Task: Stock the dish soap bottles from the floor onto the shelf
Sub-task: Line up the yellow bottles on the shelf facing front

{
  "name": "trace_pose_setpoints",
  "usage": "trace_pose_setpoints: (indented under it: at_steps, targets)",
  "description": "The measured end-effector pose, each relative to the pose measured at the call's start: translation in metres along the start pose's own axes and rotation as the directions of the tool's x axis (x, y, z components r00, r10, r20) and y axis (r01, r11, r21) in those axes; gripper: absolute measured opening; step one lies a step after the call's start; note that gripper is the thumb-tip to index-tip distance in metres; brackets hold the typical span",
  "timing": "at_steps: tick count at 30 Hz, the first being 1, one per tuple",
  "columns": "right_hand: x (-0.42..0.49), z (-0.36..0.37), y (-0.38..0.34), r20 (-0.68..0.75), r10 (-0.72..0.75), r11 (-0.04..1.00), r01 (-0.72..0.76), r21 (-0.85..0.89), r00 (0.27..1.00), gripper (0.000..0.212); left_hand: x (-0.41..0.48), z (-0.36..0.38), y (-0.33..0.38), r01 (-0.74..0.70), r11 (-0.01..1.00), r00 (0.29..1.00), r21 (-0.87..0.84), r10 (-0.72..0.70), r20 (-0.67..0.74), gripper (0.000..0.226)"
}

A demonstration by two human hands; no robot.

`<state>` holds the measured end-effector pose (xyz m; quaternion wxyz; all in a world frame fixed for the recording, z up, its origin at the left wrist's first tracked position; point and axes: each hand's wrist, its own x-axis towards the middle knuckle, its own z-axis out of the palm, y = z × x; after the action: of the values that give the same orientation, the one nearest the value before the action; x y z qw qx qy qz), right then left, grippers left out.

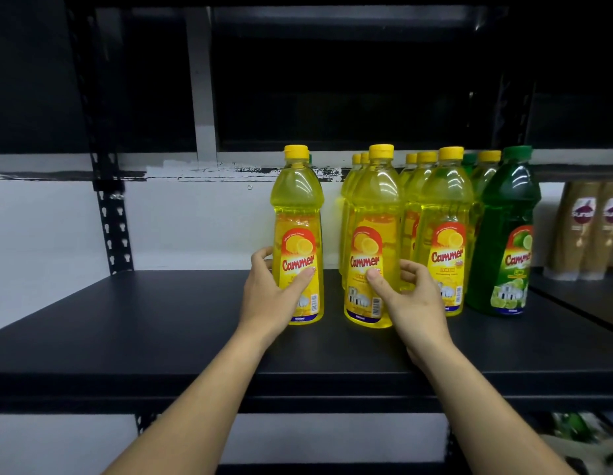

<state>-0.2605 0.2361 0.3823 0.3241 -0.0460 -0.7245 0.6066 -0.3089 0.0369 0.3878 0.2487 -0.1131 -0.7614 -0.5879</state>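
Each hand wraps a yellow bottle low on its label, the left hand (271, 289) on the left bottle (298, 234) and the right hand (406, 293) on the second bottle (372, 241), seemingly to keep them upright and slide them into the front row on the shelf (127, 337).

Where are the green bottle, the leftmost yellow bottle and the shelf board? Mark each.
green bottle (507, 207), head view, body above the label.
leftmost yellow bottle (297, 200), head view, body above the label.
shelf board (144, 320), head view, bare dark top.
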Motion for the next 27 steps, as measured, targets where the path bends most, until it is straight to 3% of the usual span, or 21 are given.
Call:
trace_pose_setpoints:
  at_steps: [6,9,13,17,27]
  targets:
    - [0.003,0.001,0.001,-0.018,0.021,1.000,-0.021,-0.001,1.000,0.058,-0.001,-0.001,0.002,0.020,1.000,1.000,-0.022,-0.020,-0.006,0.060]
    - [0.001,0.002,0.000,-0.035,-0.024,0.996,0.021,-0.087,0.999,0.051,0.000,-0.001,0.000,0.020,0.999,1.000,-0.031,-0.021,-0.016,0.059]
    - [-0.002,-0.001,-0.005,-0.078,-0.093,0.990,0.084,-0.114,0.993,0.073,0.001,-0.002,-0.003,0.036,0.999,0.999,-0.037,-0.036,-0.012,0.060]
    - [-0.005,0.001,-0.006,0.028,-0.106,0.943,0.110,-0.314,0.994,0.101,0.000,-0.003,-0.003,0.017,1.000,0.999,-0.022,-0.018,-0.046,0.059]
    - [0.003,0.013,-0.010,0.105,-0.016,0.898,0.060,-0.435,0.994,0.100,0.002,-0.001,-0.007,0.003,1.000,1.000,0.014,-0.003,0.008,0.053]
